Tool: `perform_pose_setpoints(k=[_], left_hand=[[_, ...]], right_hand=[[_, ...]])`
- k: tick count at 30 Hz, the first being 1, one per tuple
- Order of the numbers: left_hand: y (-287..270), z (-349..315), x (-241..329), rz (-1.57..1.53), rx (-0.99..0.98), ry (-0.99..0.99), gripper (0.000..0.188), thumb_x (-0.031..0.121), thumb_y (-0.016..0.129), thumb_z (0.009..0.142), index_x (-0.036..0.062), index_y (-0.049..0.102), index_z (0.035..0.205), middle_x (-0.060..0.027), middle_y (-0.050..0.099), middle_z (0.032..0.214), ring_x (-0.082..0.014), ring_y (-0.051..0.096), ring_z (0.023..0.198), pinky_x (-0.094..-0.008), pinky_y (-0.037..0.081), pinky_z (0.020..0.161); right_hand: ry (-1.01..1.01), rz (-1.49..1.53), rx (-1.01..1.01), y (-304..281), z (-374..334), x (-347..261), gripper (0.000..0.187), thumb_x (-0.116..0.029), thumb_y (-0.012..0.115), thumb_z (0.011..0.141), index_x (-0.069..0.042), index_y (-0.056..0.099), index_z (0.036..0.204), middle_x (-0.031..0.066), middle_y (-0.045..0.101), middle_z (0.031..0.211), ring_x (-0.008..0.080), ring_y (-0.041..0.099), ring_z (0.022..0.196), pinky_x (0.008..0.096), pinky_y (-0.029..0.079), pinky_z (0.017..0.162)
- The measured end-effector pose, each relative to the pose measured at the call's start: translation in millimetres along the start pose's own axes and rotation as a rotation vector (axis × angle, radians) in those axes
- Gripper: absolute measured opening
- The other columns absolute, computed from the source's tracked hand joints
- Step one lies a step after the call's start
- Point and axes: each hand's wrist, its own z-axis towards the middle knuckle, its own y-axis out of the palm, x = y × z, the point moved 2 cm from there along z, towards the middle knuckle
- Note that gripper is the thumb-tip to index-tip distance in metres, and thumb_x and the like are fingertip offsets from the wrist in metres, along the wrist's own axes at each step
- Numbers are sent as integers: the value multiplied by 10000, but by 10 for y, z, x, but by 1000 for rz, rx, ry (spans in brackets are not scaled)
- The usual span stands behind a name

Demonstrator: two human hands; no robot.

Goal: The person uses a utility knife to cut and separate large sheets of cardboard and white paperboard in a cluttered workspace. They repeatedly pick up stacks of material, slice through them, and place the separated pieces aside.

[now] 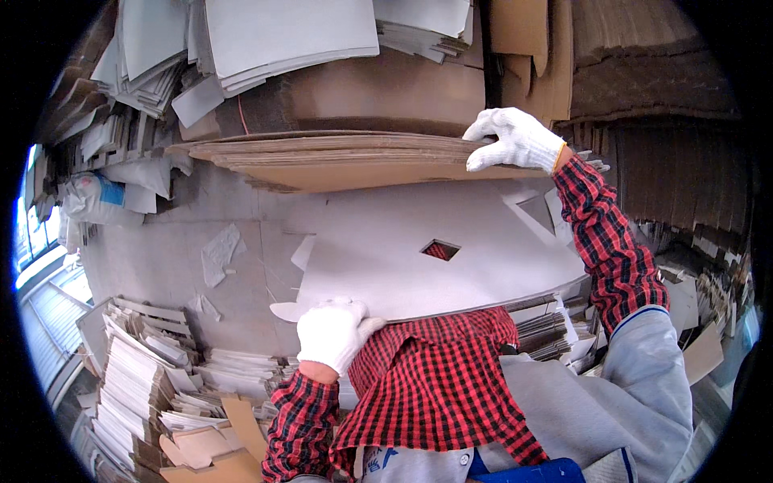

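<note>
A large white cardboard sheet (362, 249) with a diamond-shaped cutout lies tilted in front of my body. My left hand (334, 332), in a white knit glove, is closed on its near left corner; some of the fingers are hidden. Beyond the sheet, a thick stack of brown cardboard sheets (322, 161) shows its layered edge. My right hand (515, 138), also gloved, spans that edge at the right end, with thumb and fingers on either side of it. Through the cutout shows red-and-black checked cloth.
Piles of white cardboard (290, 36) stand at the far side, and dark brown stacks (676, 177) rise on the right. Cut pieces fill crates (129, 386) at the near left. Torn scraps (221, 253) lie on the grey floor (169, 266). A white sack (97, 197) sits at the left.
</note>
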Motion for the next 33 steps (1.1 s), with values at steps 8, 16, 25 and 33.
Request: perform_pose_setpoints(k=[8, 16, 25, 33], left_hand=[[-609, 766, 33, 118, 951, 153, 767, 282, 818, 760, 98, 524, 1444, -154, 444, 1548, -394, 378, 1435, -574, 290, 1162], [-342, 1102, -86, 223, 889, 202, 819, 296, 802, 777, 69, 464, 1487, -176, 363, 1605, -419, 310, 1478, -612, 215, 1189], [-311, 924, 48, 197, 921, 199, 767, 296, 807, 783, 89, 508, 1458, -155, 448, 1535, -381, 346, 1460, -618, 175, 1192], [-507, 824, 176, -76, 676, -56, 706, 375, 662, 943, 159, 387, 1557, -123, 680, 732, -336, 666, 649, -457, 522, 643]], right_hand=[[30, 76, -53, -14, 8, 56, 756, -627, 793, 718, 4, 740, 1132, 168, 710, 1152, 315, 673, 1069, 373, 526, 940], [28, 128, -50, -14, -7, 84, 703, -567, 831, 712, 9, 745, 1106, 158, 713, 1095, 294, 673, 1046, 373, 533, 914], [45, 137, -61, -9, -27, 64, 730, -578, 830, 715, 12, 733, 1134, 167, 698, 1155, 304, 662, 1093, 370, 521, 960], [38, 151, -32, 45, -48, 113, 759, -687, 796, 686, -53, 757, 1101, 153, 730, 1109, 307, 683, 1046, 370, 530, 927]])
